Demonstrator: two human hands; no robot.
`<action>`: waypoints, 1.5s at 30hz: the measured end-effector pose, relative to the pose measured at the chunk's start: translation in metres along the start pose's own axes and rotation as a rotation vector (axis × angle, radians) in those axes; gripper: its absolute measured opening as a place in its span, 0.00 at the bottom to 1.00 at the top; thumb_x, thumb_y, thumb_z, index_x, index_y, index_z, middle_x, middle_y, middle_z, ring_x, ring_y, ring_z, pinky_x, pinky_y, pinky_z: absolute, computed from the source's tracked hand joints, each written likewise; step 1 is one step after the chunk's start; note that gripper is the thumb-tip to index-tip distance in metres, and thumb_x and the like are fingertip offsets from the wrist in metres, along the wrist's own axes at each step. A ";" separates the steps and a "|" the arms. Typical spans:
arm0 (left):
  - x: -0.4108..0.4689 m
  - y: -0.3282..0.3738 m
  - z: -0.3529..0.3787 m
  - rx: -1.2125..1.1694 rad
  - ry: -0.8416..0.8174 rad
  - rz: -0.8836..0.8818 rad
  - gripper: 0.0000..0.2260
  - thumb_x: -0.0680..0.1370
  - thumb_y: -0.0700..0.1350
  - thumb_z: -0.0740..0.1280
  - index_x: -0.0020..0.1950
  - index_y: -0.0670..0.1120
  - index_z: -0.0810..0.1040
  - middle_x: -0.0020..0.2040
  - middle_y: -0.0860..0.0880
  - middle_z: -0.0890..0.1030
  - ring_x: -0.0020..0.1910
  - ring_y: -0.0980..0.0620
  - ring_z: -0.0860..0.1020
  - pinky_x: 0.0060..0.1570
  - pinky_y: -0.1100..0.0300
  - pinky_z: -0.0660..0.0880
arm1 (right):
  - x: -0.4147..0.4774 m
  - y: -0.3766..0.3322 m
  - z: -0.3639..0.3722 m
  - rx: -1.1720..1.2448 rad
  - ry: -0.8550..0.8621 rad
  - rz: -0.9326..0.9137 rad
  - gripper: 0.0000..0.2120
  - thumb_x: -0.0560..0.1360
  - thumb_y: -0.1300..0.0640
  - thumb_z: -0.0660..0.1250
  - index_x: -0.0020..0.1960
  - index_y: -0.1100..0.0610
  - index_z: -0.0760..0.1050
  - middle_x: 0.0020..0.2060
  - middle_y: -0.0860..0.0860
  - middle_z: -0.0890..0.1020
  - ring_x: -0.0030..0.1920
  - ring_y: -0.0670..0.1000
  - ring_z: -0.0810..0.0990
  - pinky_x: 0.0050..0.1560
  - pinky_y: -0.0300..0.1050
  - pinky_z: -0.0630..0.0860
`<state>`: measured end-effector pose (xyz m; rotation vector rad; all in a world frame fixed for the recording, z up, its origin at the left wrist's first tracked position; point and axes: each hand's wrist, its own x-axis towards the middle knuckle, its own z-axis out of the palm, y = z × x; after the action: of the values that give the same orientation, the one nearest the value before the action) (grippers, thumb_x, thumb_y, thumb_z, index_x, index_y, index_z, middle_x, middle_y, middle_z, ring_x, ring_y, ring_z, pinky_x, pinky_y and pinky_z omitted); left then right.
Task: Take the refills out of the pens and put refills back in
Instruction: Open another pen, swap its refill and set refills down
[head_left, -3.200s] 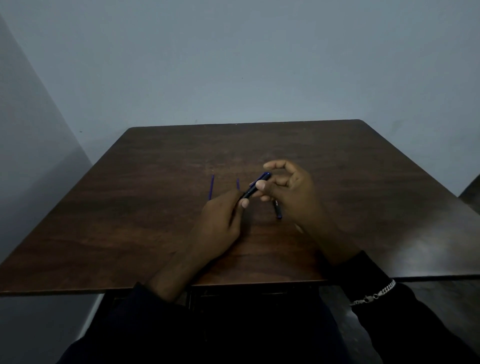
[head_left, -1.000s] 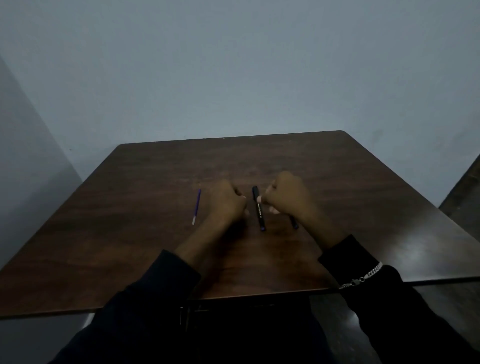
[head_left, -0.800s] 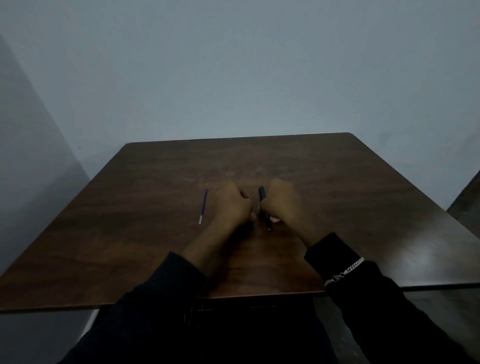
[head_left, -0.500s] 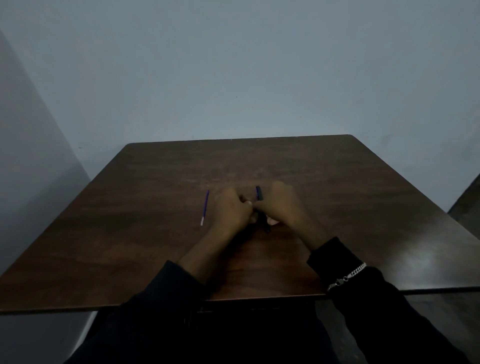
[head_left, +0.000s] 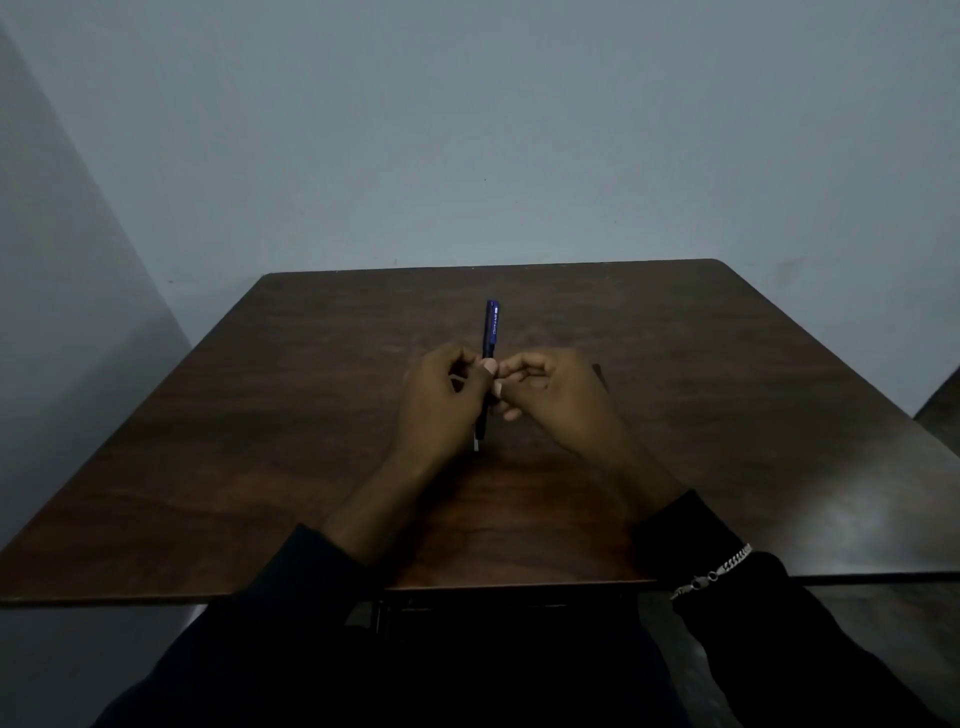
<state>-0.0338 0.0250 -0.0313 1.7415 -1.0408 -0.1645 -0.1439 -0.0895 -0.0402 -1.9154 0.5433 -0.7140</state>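
Note:
A blue pen stands nearly upright over the middle of the brown table, its capped end pointing away from me. My left hand and my right hand both pinch the pen's middle from either side. Below the fingers a thin dark part runs down to a pale tip close to the tabletop. A second dark pen lies on the table, mostly hidden behind my right hand. The loose blue refill is out of sight.
The table stands in a corner, with a grey wall behind it and another wall on the left. Its near edge is just above my lap. My right wrist wears a chain bracelet.
Both hands have lifted the blue pen off the table and turned it upright. The loose refill that lay left of my left hand is no longer visible.

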 end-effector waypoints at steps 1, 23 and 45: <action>0.000 -0.001 0.000 0.027 0.008 0.032 0.07 0.84 0.47 0.67 0.48 0.46 0.81 0.42 0.50 0.84 0.43 0.52 0.83 0.47 0.44 0.83 | 0.000 0.001 -0.001 0.021 0.004 -0.006 0.06 0.78 0.62 0.72 0.54 0.61 0.83 0.40 0.54 0.88 0.39 0.50 0.88 0.42 0.45 0.85; -0.011 -0.037 0.002 0.362 -0.042 0.431 0.08 0.86 0.47 0.62 0.52 0.45 0.77 0.38 0.51 0.79 0.34 0.51 0.76 0.34 0.51 0.72 | 0.003 0.016 -0.002 0.354 -0.013 -0.082 0.04 0.80 0.61 0.68 0.50 0.54 0.81 0.39 0.49 0.88 0.39 0.47 0.88 0.39 0.39 0.82; -0.002 -0.056 -0.004 0.115 0.152 0.277 0.16 0.86 0.47 0.58 0.40 0.46 0.74 0.33 0.52 0.75 0.32 0.53 0.74 0.33 0.61 0.69 | 0.002 0.025 -0.029 -0.263 0.243 0.176 0.13 0.77 0.53 0.74 0.59 0.56 0.80 0.33 0.51 0.85 0.28 0.42 0.83 0.35 0.43 0.80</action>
<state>-0.0013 0.0334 -0.0762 1.6624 -1.1834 0.2027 -0.1636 -0.1201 -0.0528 -2.0010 0.9865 -0.7958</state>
